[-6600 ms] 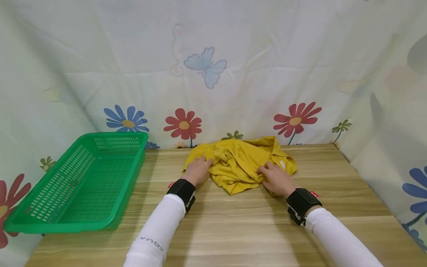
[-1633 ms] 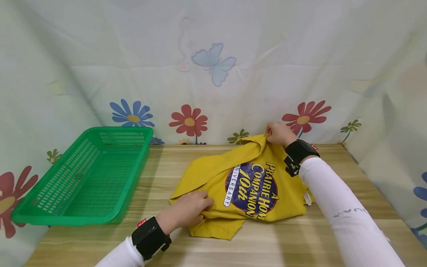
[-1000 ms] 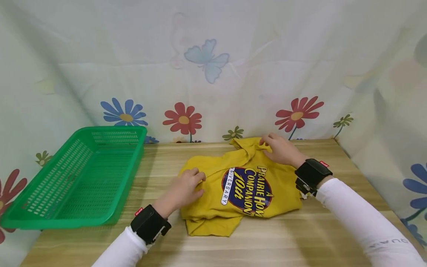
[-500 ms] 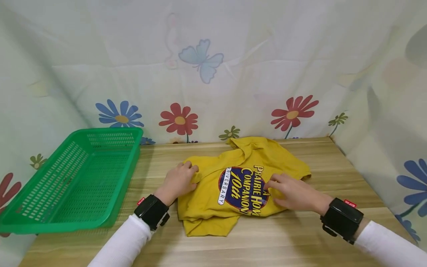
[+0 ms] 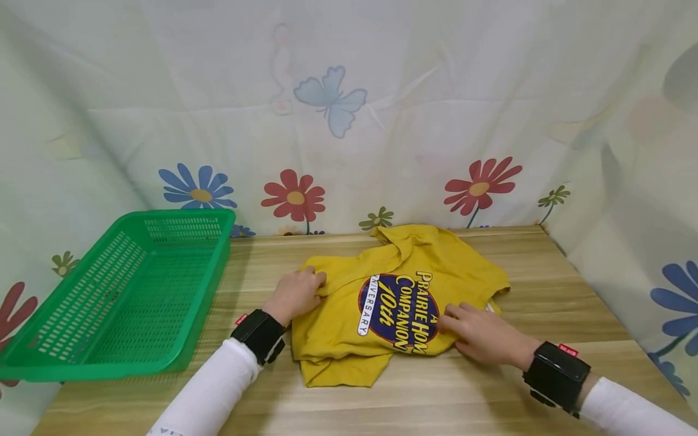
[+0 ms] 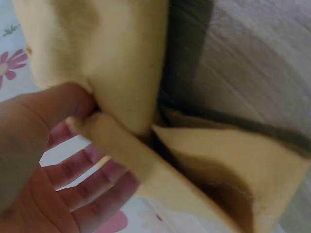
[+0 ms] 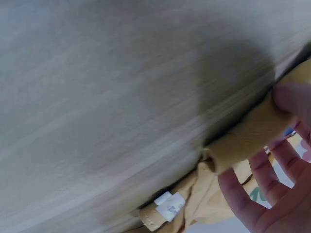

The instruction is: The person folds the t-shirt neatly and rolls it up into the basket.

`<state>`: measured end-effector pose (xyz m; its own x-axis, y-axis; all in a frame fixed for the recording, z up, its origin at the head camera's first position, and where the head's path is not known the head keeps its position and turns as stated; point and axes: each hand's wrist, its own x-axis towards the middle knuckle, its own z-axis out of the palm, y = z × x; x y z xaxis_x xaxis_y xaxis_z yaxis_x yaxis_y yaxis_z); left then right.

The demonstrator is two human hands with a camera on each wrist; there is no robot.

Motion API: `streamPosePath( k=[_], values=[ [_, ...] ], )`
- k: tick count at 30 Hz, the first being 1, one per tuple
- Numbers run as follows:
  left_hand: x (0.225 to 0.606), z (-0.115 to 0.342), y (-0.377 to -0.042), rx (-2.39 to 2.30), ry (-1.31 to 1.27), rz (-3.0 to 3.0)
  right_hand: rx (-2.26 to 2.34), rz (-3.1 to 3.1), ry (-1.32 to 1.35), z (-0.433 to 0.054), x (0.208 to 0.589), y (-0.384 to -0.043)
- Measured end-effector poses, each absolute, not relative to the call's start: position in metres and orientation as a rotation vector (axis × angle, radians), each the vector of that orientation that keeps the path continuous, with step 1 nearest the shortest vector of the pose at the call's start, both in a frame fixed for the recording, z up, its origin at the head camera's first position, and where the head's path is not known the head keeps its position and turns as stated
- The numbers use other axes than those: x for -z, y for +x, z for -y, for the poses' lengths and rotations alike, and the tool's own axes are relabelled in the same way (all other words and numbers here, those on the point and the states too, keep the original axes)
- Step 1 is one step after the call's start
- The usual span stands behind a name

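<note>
here, the left hand [image 5: 294,293] and right hand [image 5: 486,334] each pinch an edge of the yellow shirt [image 5: 400,303] on the bench [image 5: 409,409], near a green basket [image 5: 152,293].

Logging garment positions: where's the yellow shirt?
In the head view, the yellow shirt lies near centre, right of the green basket, pinched by left hand and right hand.

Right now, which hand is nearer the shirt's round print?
The right hand: its fingertips are at the edge of the dark round print. The left hand pinches the yellow shirt on the green basket side.
</note>
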<state>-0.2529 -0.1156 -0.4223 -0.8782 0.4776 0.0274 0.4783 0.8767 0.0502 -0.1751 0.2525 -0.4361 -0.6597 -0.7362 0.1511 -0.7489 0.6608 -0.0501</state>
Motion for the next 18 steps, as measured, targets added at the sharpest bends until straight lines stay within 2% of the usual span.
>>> streamPosePath(
  k=[7,18],
  values=[
    [0.413,0.124,-0.271,0.322,-0.722,3.113,-0.301,2.869,1.214,-0.253,0.425,-0.187],
    [0.371,0.155,-0.299,0.617,-0.643,3.018,-0.651,2.963,1.064,-0.274,0.359,-0.218]
  ],
)
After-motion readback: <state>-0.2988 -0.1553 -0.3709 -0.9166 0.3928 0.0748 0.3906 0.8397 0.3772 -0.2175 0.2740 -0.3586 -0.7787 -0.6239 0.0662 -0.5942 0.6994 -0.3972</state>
